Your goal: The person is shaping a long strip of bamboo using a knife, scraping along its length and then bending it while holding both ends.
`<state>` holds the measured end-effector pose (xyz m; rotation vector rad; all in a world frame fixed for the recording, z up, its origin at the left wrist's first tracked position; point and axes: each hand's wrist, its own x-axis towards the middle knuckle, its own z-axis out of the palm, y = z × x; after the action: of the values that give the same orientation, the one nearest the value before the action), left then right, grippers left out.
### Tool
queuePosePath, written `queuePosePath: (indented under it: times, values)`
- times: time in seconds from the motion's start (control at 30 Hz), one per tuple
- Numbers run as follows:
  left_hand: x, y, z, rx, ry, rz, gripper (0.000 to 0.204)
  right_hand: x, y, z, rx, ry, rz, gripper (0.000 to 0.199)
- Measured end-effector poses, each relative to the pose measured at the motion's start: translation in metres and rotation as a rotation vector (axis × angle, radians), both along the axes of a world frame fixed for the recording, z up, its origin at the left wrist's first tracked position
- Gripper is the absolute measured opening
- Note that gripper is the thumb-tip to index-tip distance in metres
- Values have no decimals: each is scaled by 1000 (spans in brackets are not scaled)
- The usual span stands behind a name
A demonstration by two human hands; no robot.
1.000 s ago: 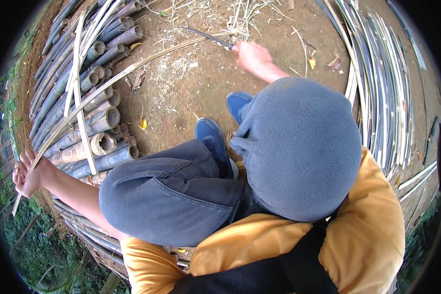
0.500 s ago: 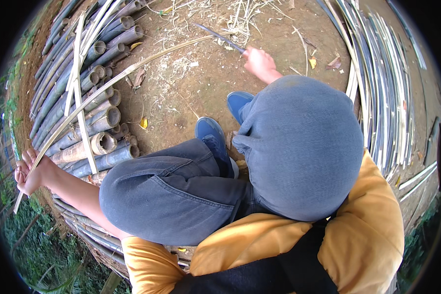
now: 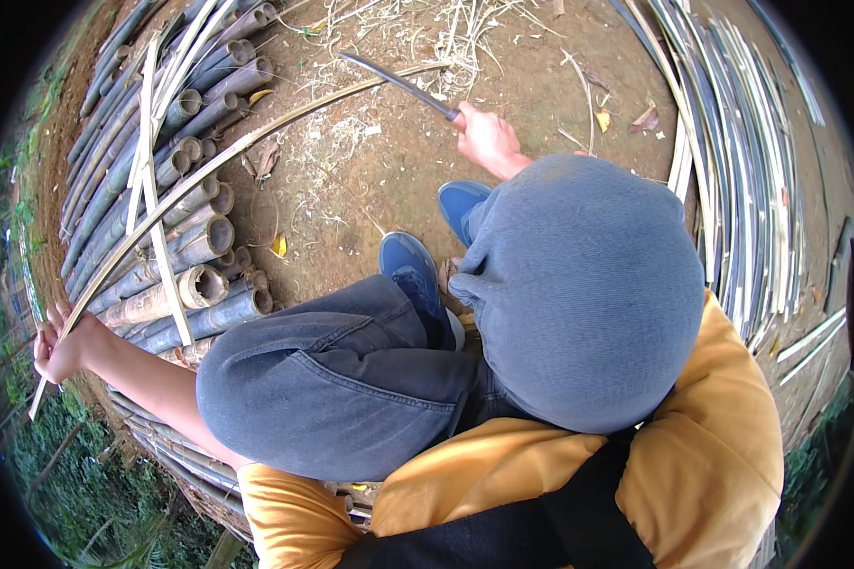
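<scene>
At the far left my left hand (image 3: pixel 64 347) is closed round the near end of a long bamboo strip (image 3: pixel 216 163). From there the strip arcs over the bamboo stack and reaches the ground ahead, where its far end lies by some shavings. My right hand (image 3: pixel 490 138), beyond my raised right knee, grips the handle of a long knife (image 3: pixel 400 83). Its dark blade points forward and left, crossing over the strip near the strip's far end. Whether the blade touches the strip I cannot tell.
Stacked bamboo poles (image 3: pixel 194 242) lie at left, cut ends toward me, with pale strips (image 3: pixel 150 180) across them. Split strips (image 3: pixel 740 171) are piled at right. Curled shavings (image 3: pixel 460 33) and dry leaves (image 3: pixel 646 119) litter the dirt. My blue shoes (image 3: pixel 413 275) rest on the ground.
My right hand and the knife have shifted left and slightly back toward me, so the blade now crosses the strip farther from its far end. My left hand has barely moved.
</scene>
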<state>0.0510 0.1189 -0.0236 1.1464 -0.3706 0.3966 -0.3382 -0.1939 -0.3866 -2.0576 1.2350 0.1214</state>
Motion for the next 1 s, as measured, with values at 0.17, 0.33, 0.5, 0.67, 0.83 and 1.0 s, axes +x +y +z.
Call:
queuePosePath:
  times: [0.17, 0.33, 0.5, 0.67, 0.83, 1.0]
  values:
    - [22, 5, 0, 19, 56, 149, 14, -10, -31, -18, -26, 21, -81, 23]
    - [15, -5, -5, 14, 84, 418, 14, 16, -6, 2, -108, 19, 50, 18]
    - [14, -22, -6, -9, 70, 422, 18, -8, -56, -12, 3, 133, -52, 19]
    - [26, 14, -4, 20, 85, 351, 16, 24, -22, 18, -63, 31, 80, 21]
    - [10, -10, 0, -50, 57, 164, 15, 2, -57, -5, -36, 196, 88, 26]
    - [-3, -7, 0, -44, 14, 114, 21, 23, -71, 19, -59, 193, 162, 27]
